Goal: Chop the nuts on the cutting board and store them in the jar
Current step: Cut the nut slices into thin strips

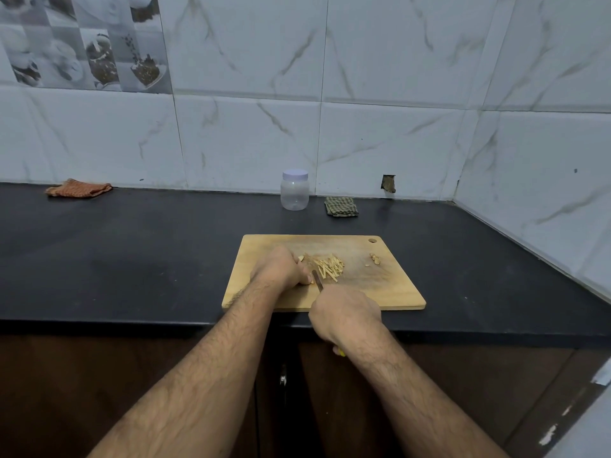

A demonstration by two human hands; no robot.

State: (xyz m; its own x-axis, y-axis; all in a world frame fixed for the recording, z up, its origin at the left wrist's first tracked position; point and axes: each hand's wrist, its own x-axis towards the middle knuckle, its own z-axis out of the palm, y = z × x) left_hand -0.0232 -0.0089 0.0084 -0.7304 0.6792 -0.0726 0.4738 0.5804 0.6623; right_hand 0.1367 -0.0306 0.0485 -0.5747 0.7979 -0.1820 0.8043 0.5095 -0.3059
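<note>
My pale wooden cutting board (330, 297), matt and knife-scuffed, lies on a dark matt countertop (132, 259). At the far wall: a clear plastic jar (294, 195) with smooth white lid, two woven cloths, and glossy marble-patterned wall tiles (380, 94).
</note>
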